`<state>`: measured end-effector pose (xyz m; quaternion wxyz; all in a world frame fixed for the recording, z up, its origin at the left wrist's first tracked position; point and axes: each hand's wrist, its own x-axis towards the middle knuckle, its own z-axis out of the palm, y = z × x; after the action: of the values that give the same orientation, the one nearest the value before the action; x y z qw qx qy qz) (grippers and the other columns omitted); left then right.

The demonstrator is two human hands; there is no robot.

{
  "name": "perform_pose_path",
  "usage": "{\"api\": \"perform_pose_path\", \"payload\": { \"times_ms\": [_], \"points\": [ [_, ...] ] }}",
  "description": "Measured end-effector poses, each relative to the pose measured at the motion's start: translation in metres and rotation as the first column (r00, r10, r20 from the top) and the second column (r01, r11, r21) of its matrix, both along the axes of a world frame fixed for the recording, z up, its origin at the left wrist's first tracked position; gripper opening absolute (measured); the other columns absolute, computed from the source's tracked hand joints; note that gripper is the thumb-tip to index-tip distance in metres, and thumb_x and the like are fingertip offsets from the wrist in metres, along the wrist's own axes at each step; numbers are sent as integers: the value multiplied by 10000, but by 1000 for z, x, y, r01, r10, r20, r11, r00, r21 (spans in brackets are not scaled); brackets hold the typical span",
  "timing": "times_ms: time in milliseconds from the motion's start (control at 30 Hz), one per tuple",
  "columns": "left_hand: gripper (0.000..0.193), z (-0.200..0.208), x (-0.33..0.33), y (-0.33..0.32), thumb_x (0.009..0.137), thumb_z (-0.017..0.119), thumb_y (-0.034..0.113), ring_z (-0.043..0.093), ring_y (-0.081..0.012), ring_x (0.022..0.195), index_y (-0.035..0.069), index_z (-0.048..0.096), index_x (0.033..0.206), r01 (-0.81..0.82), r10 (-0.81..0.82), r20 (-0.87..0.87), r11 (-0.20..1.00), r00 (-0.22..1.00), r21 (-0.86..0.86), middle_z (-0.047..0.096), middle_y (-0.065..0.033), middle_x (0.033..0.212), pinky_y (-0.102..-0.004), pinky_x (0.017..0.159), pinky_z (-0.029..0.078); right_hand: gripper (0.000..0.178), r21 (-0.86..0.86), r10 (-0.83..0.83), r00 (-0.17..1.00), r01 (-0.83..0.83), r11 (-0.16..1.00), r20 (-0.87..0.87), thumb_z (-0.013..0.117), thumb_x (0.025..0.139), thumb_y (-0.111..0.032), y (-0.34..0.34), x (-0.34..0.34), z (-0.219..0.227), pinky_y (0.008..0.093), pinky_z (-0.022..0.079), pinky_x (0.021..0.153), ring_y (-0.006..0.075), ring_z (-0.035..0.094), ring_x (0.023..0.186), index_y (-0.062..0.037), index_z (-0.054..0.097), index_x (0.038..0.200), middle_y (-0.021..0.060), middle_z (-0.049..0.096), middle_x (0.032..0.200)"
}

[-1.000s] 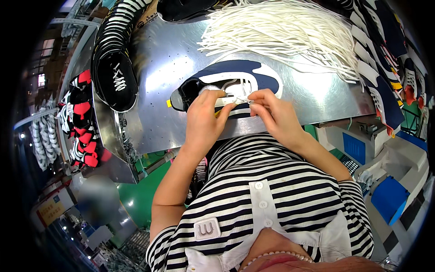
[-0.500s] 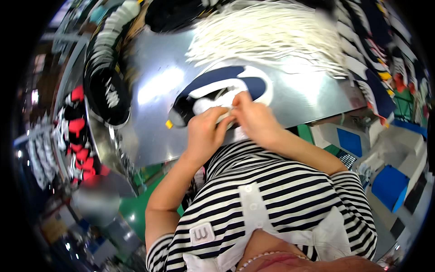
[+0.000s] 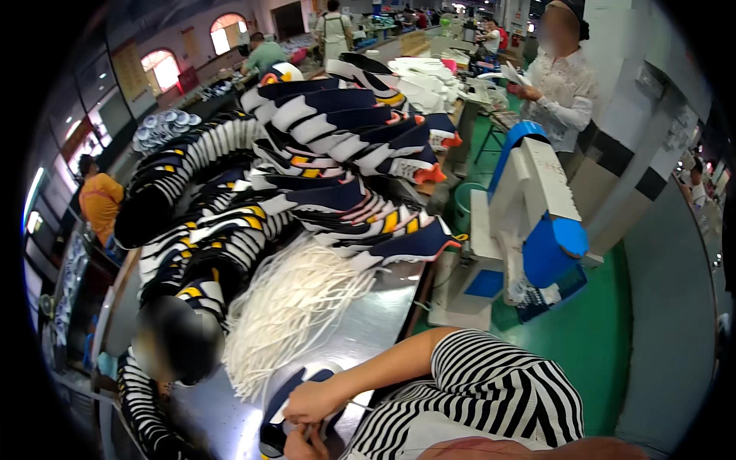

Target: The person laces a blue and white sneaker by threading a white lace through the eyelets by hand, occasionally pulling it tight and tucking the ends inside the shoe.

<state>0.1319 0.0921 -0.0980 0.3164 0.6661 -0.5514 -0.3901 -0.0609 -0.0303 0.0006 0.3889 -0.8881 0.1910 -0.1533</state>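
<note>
Our table (image 3: 381, 304) bears laces (image 3: 295, 318) beyond the shoe (image 3: 287, 386), probably for easy reach. By the near edge, our right hand (image 3: 312, 402) and left hand (image 3: 303, 444) meet over that shoe, fingers (image 3: 296, 418) curled; how tightly, on what, we cannot tell.

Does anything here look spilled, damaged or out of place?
Nothing clearly stands out: white laces lie heaped on the metal table. The shoe by the right hand is partly hidden, and a patch at left is blurred.

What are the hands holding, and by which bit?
Can't tell: the right hand and left hand are close together over the shoe, hiding any grip.
</note>
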Motion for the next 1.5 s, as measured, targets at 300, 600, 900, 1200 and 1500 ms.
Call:
{"api": "perform_pose_path", "payload": {
  "times_ms": [300, 600, 900, 1200, 1500],
  "points": [
    [177, 77, -21, 9, 796, 707, 11, 489, -347, 590, 28, 531, 778, 421, -60, 521, 670, 851, -611, 529, -141, 692, -419, 548, 375, 148, -141, 68, 943, -119, 983, -325, 619, 762, -180, 6, 11, -3, 472, 513, 638, 381, 656, 704, -58, 696, 797, 198, 669, 748],
    [193, 90, -31, 14, 816, 717, 66, 588, -406, 674, -7, 569, 915, 384, -118, 479, 771, 870, -508, 601, -190, 779, -435, 605, 446, 175, -54, -91, 976, 103, 993, 196, 666, 730, -106, 23, -13, -7, 434, 507, 662, 347, 654, 781, -60, 651, 898, 128, 671, 824],
    [392, 113, -27, 21, 826, 744, 102, 627, -311, 800, -20, 487, 1096, 99, -83, 93, 980, 992, -175, 632, -183, 907, -402, 730, 484, 223, 265, -331, 853, 237, 935, 405, 720, 804, -116, -14, -23, 46, 280, 527, 690, 154, 679, 758, -35, 649, 1000, 70, 709, 842],
    [416, 146, -43, 27, 946, 602, 264, 589, -300, 964, 9, 510, 1262, -83, 80, -121, 996, 989, -20, 614, -200, 1099, -361, 884, 461, 179, 624, -438, 891, 273, 732, 123, 710, 835, -83, 45, -13, 28, 210, 500, 676, 87, 640, 762, -24, 665, 998, 35, 683, 856],
    [182, 135, -86, 26, 835, 753, 112, 630, -102, 800, 9, 661, 954, -268, 316, 145, 922, 937, -280, 691, -55, 921, -226, 709, 492, 181, 575, -415, 900, 269, 772, 136, 677, 881, -145, 47, -32, 45, 239, 475, 670, 92, 593, 728, -19, 661, 1009, 35, 668, 838]
  ]
}}
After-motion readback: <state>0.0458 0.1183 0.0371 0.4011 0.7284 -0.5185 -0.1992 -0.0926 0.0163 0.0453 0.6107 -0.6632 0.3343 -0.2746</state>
